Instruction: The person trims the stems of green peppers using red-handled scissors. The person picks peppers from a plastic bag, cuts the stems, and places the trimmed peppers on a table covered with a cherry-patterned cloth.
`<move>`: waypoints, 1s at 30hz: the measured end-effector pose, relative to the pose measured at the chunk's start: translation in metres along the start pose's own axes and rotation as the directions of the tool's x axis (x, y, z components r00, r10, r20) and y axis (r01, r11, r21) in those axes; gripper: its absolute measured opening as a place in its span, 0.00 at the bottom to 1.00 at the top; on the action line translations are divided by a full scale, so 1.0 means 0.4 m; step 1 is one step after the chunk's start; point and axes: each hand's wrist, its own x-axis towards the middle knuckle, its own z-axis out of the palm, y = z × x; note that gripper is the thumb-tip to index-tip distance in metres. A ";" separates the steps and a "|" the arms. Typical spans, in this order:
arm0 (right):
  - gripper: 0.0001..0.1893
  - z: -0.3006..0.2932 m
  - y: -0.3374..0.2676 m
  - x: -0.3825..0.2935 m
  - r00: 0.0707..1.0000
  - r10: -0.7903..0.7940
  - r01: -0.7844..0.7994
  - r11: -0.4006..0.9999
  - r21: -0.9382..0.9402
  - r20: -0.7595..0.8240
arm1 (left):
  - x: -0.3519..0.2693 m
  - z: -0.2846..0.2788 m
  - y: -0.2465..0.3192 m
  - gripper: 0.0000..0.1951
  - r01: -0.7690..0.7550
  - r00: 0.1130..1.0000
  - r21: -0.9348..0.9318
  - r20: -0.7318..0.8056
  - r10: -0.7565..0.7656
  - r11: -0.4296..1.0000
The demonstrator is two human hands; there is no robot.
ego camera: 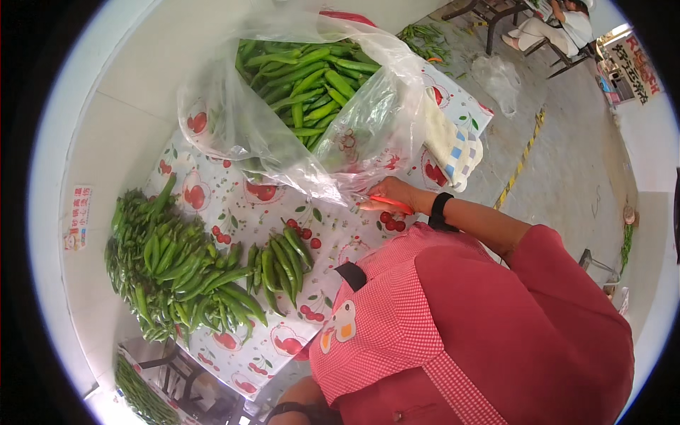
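My right hand (392, 195), with a black band at its wrist, grips orange-handled scissors (392, 204) over the near side of the table. The blade end points left, beside the rim of a clear plastic bag (372, 114). Inside the open bag lies a heap of long green peppers (313, 74). A small row of green peppers (281, 265) rests on the cherry-print tablecloth (297, 340). Left of it is a larger pepper pile (180, 265). My left hand is out of view; part of that arm with a black band shows at the bottom rim.
A folded cloth (451, 143) hangs over the table's right edge. On the floor lie a plastic bag (496, 79) and scattered green pieces (425, 40). A seated person (563, 32) is at the upper right. A wall (122, 117) borders the table's left side.
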 end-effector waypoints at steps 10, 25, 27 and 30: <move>0.22 -0.135 0.185 -0.175 0.886 -0.235 0.036 0.895 -0.444 -0.400 | 0.030 0.025 -0.027 0.19 0.012 0.998 -0.027 0.058 -0.011 1.000; 0.20 -0.389 0.026 -0.029 0.552 -0.161 -0.359 0.840 -0.408 -0.818 | 0.113 0.149 -0.083 0.20 0.072 0.990 0.078 0.114 -0.081 0.994; 0.18 -0.390 0.029 -0.002 0.584 -0.210 -0.324 0.825 -0.463 -0.784 | 0.122 0.167 -0.089 0.20 0.082 0.989 0.094 0.114 -0.093 0.992; 0.18 -0.403 0.076 0.013 0.586 -0.286 -0.269 0.814 -0.515 -0.758 | 0.132 0.186 -0.099 0.20 0.094 0.988 0.112 0.111 -0.106 0.989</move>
